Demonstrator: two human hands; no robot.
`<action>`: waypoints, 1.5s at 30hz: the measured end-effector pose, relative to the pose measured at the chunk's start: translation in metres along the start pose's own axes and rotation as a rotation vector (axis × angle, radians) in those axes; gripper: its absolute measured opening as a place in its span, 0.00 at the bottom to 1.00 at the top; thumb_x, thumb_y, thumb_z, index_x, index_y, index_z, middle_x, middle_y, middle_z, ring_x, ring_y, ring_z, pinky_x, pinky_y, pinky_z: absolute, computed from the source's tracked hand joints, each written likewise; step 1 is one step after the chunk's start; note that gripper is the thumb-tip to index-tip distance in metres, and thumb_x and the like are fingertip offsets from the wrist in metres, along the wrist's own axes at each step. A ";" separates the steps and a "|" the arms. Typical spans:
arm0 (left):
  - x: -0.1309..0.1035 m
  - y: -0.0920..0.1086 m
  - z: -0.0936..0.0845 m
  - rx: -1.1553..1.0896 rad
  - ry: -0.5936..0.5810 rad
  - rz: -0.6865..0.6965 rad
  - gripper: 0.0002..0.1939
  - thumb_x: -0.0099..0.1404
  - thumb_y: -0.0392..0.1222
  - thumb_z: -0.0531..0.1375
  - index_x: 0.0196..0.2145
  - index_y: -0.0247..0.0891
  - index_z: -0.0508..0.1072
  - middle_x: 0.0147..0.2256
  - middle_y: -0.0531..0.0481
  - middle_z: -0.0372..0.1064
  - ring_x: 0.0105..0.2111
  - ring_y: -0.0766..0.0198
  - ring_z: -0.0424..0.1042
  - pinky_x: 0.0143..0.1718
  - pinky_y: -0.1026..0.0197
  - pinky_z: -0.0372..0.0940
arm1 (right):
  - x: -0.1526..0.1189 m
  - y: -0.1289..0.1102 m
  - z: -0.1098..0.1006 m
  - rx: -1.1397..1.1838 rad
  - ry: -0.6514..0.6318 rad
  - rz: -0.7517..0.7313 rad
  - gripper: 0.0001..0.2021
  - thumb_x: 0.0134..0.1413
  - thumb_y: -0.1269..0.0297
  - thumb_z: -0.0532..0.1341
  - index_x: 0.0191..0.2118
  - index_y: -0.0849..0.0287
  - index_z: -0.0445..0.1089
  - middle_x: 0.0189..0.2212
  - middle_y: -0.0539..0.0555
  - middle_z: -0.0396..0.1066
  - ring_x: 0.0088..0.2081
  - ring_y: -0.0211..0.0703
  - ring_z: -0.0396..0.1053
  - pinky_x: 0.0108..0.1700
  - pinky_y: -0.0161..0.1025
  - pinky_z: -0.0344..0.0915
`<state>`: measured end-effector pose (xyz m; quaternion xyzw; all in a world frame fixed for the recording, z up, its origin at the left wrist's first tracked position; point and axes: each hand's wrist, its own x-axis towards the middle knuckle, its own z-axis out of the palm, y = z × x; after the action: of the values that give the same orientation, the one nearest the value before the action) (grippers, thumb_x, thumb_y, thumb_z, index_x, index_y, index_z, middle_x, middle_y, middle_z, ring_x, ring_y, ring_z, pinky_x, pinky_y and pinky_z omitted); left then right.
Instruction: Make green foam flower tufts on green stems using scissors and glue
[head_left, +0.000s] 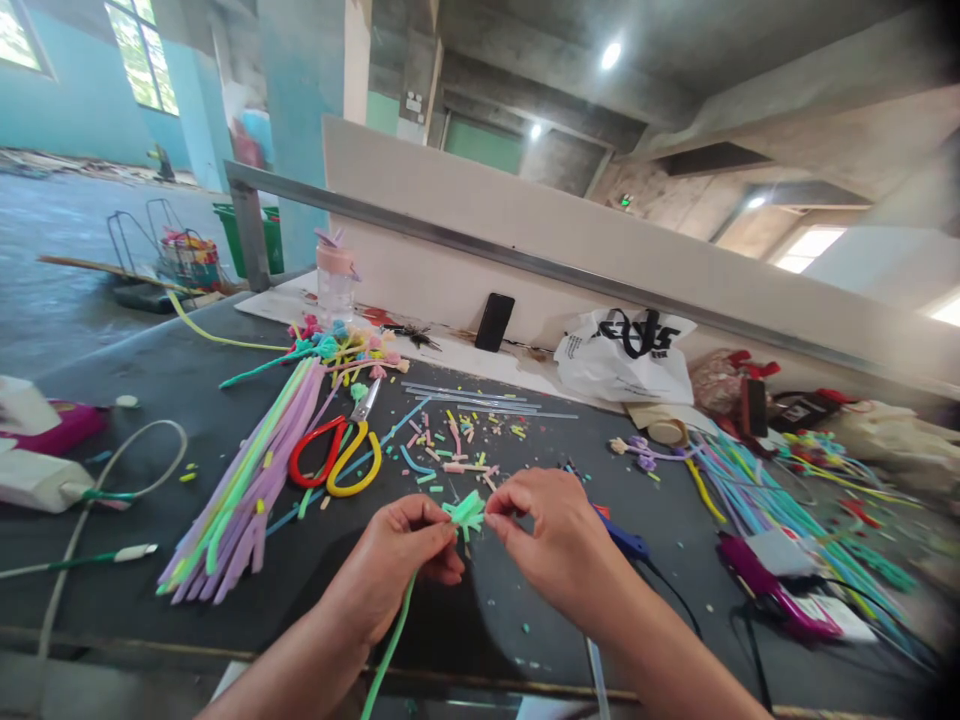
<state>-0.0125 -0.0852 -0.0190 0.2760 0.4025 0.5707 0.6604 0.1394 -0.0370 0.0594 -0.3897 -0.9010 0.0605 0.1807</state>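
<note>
In the head view a small light-green pipe-cleaner flower [466, 510], with short spread petals, is held low over the dark table. My left hand [401, 555] pinches it from the left with thumb and index finger. A long green pipe-cleaner stem [391, 640] runs down from beneath that hand. At the flower's right edge my right hand [551, 525] has its thumb and index finger pinched on a petal tip. Scissors [360, 414] with one red and one yellow handle lie to the left of my hands. Cut pipe-cleaner bits [454, 440] are scattered just beyond.
A lilac-and-green pipe-cleaner bundle [244, 470] lies left; finished flower heads [352, 345] lie behind it. Clear sticks [487, 402], a propped phone [495, 321] and a white bag [626, 360] stand or lie farther back. A blue corded tool [626, 540] is beside my right hand.
</note>
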 end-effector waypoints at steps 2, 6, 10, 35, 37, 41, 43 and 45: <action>0.000 -0.001 0.000 0.012 -0.012 0.001 0.09 0.52 0.41 0.64 0.24 0.34 0.69 0.18 0.51 0.69 0.19 0.69 0.67 0.23 0.67 0.65 | 0.001 0.000 -0.001 -0.034 -0.026 -0.018 0.05 0.47 0.72 0.60 0.24 0.56 0.69 0.24 0.47 0.71 0.31 0.40 0.66 0.38 0.39 0.52; 0.000 -0.003 -0.001 0.033 -0.038 0.014 0.08 0.53 0.41 0.63 0.25 0.34 0.69 0.19 0.51 0.69 0.20 0.68 0.68 0.23 0.66 0.66 | 0.004 -0.001 0.000 -0.044 -0.054 -0.021 0.05 0.47 0.72 0.60 0.24 0.56 0.69 0.23 0.47 0.70 0.30 0.39 0.65 0.38 0.39 0.51; 0.001 -0.003 -0.001 0.033 -0.037 0.016 0.08 0.53 0.40 0.63 0.24 0.34 0.68 0.19 0.52 0.68 0.20 0.69 0.68 0.23 0.67 0.65 | 0.007 -0.001 0.002 -0.042 -0.055 -0.012 0.06 0.48 0.72 0.60 0.24 0.56 0.69 0.23 0.47 0.71 0.30 0.38 0.65 0.39 0.39 0.50; -0.001 0.000 0.003 0.028 -0.024 -0.037 0.09 0.51 0.39 0.64 0.23 0.34 0.67 0.17 0.53 0.68 0.19 0.69 0.67 0.22 0.67 0.65 | 0.013 0.006 -0.003 0.029 -0.068 0.064 0.04 0.47 0.73 0.60 0.26 0.57 0.70 0.24 0.47 0.70 0.29 0.36 0.66 0.32 0.33 0.54; -0.001 0.001 0.002 0.022 -0.027 -0.042 0.09 0.51 0.40 0.64 0.23 0.34 0.67 0.17 0.52 0.68 0.19 0.69 0.67 0.22 0.67 0.64 | 0.010 0.009 -0.009 0.047 -0.012 0.085 0.04 0.49 0.71 0.59 0.30 0.57 0.71 0.27 0.48 0.71 0.30 0.37 0.66 0.33 0.34 0.56; -0.001 -0.001 -0.001 -0.001 -0.067 -0.046 0.08 0.53 0.40 0.64 0.24 0.33 0.68 0.20 0.51 0.68 0.20 0.70 0.67 0.22 0.68 0.63 | 0.000 0.014 -0.008 0.101 0.096 0.150 0.05 0.51 0.70 0.57 0.34 0.57 0.70 0.29 0.50 0.70 0.29 0.37 0.66 0.33 0.35 0.59; -0.001 -0.003 -0.004 -0.020 -0.083 -0.042 0.08 0.53 0.39 0.64 0.25 0.33 0.68 0.22 0.51 0.68 0.20 0.71 0.67 0.21 0.69 0.62 | -0.007 0.013 -0.001 0.168 0.111 0.169 0.06 0.50 0.71 0.57 0.35 0.58 0.69 0.31 0.50 0.70 0.28 0.36 0.66 0.34 0.35 0.61; -0.001 -0.004 -0.005 -0.044 -0.096 -0.041 0.08 0.53 0.38 0.64 0.25 0.34 0.68 0.23 0.52 0.68 0.20 0.71 0.66 0.20 0.70 0.61 | -0.013 0.009 0.006 0.234 0.133 0.188 0.08 0.49 0.72 0.56 0.36 0.59 0.69 0.33 0.52 0.70 0.29 0.37 0.66 0.35 0.35 0.62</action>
<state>-0.0146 -0.0876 -0.0243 0.2799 0.3633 0.5519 0.6965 0.1520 -0.0401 0.0482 -0.4516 -0.8335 0.1561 0.2776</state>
